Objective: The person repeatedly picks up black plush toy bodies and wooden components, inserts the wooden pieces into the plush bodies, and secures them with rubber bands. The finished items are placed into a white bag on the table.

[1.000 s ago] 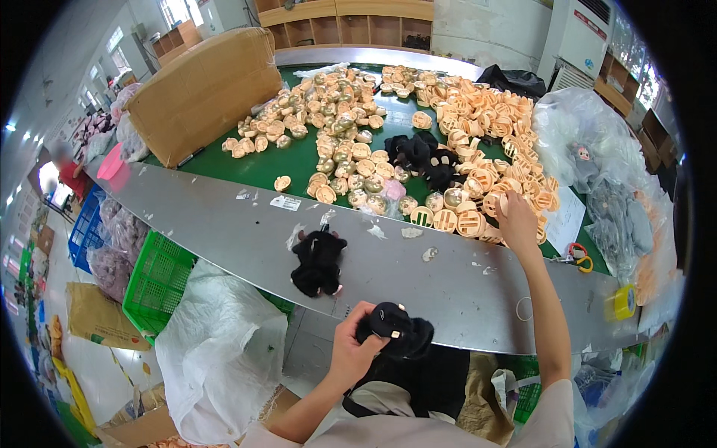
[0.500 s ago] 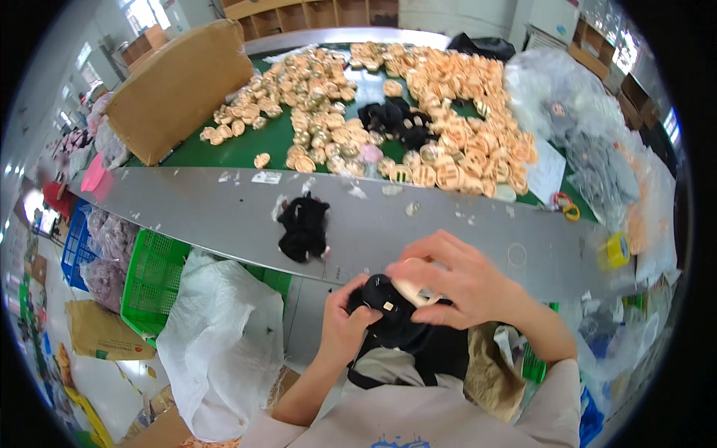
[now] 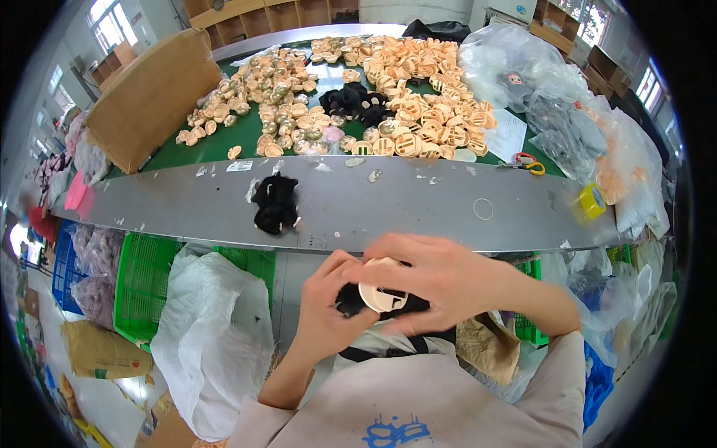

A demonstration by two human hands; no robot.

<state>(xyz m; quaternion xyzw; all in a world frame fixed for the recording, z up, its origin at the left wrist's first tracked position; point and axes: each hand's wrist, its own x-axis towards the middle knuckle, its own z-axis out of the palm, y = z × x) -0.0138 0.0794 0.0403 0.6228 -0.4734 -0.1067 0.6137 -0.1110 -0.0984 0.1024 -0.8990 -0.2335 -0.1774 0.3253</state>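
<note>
Close to my body, my left hand point(image 3: 328, 299) is closed on a black plush piece point(image 3: 348, 301), most of which lies hidden behind my fingers. A round cream plastic part point(image 3: 381, 299) with slots in its face rests against the black plush. My right hand point(image 3: 437, 278), blurred a little by motion, curls over this part with its fingers around the rim. Whether the part is inside the plush or only pressed against it cannot be seen. Another black plush piece point(image 3: 276, 204) lies on the grey ledge beyond my left hand.
Heaps of similar cream parts point(image 3: 422, 112) cover the green tabletop point(image 3: 246, 137), with black plush pieces point(image 3: 358, 103) among them. A cardboard sheet point(image 3: 153, 101) stands left. Scissors point(image 3: 526, 164), yellow tape point(image 3: 591, 201) and plastic bags point(image 3: 515, 67) sit right. A green crate point(image 3: 142, 291) and white sack point(image 3: 213, 336) are below.
My right hand has brought the cream part down and left, over the plush, and its slotted face now shows. Both hands have come closer together. The whole view has shifted slightly.
</note>
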